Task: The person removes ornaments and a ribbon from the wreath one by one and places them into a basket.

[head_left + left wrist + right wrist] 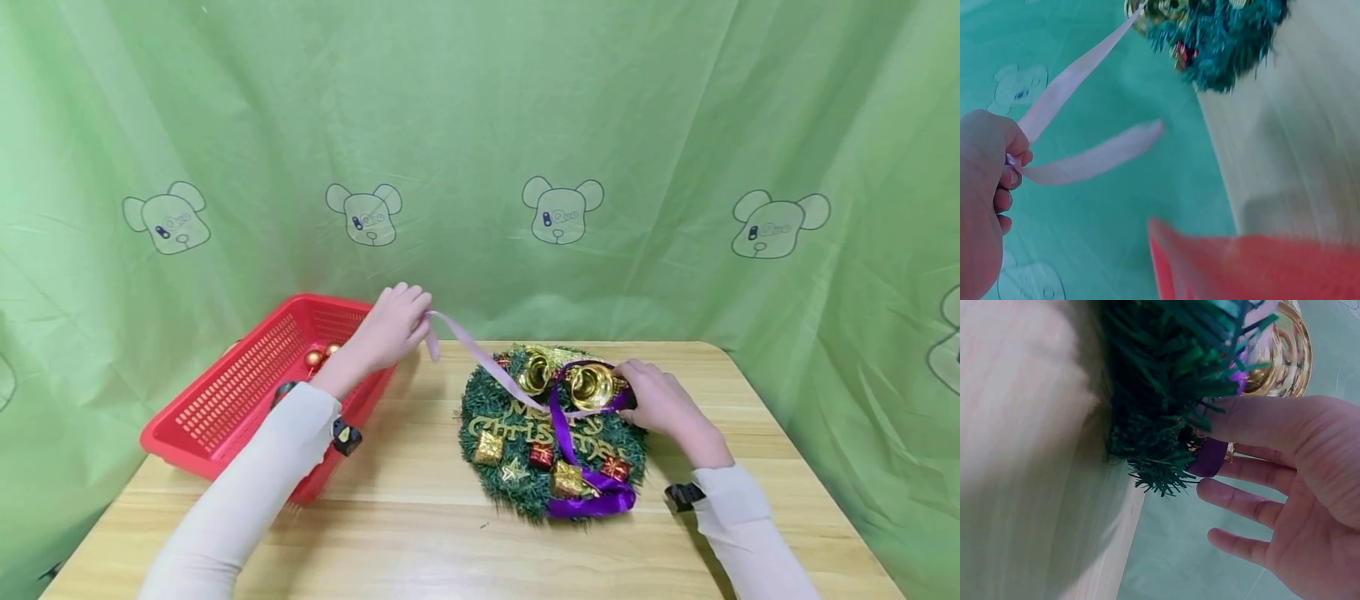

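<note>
A green Christmas wreath [480,400] lies on the table, decorated with gold bells [592,387], small gift boxes, a star and gold lettering. My left hand [392,325], raised over the basket's far right corner, pinches a pale pink ribbon [480,354]. The ribbon runs slack to the wreath's bells, and its short loose end hangs from my fist in the left wrist view [1097,156]. At the wreath's right edge my right hand [663,408] pinches a purple ribbon [1210,457] between thumb and fingers beside a bell. More purple ribbon trails down over the wreath's front.
A red plastic basket [225,392] stands tilted in view at the left of the wooden table [420,533], with gold balls [314,359] inside. A green curtain [465,125] with bear heads hangs behind the table.
</note>
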Demonstrator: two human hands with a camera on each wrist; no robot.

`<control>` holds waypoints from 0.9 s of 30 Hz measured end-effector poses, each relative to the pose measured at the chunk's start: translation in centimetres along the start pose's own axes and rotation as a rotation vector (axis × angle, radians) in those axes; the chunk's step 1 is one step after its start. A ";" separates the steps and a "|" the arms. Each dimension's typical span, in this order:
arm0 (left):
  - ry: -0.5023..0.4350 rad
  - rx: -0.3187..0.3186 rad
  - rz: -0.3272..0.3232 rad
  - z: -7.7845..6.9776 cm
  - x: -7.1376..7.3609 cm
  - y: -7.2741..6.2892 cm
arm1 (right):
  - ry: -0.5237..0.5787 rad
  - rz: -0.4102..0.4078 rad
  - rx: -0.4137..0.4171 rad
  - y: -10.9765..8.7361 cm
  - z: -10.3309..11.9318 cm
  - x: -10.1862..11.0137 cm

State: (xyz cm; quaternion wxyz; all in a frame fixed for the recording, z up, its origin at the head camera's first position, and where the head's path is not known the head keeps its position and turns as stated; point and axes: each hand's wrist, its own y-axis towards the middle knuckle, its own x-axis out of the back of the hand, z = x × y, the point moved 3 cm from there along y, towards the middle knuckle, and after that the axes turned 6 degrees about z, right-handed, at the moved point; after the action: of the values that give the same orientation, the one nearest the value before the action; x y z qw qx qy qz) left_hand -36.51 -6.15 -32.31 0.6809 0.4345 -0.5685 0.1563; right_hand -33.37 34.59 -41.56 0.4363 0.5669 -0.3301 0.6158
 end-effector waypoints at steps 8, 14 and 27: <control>0.003 0.069 -0.047 2.6 2.2 -0.8 | 0.001 -0.006 0.004 0.0 0.4 0.4; -0.002 0.110 -0.024 3.5 3.2 -1.1 | 0.007 0.008 -0.006 -0.1 0.4 0.3; -0.039 0.149 -0.075 4.5 5.4 -1.1 | 0.004 0.008 -0.010 0.1 0.0 -0.1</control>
State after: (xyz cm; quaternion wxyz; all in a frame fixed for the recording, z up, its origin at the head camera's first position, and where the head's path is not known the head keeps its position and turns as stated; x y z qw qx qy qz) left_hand -37.00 -11.72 -27.98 0.6408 0.5079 -0.5518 0.1641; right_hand -33.46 34.49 -41.62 0.4374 0.5621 -0.3348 0.6170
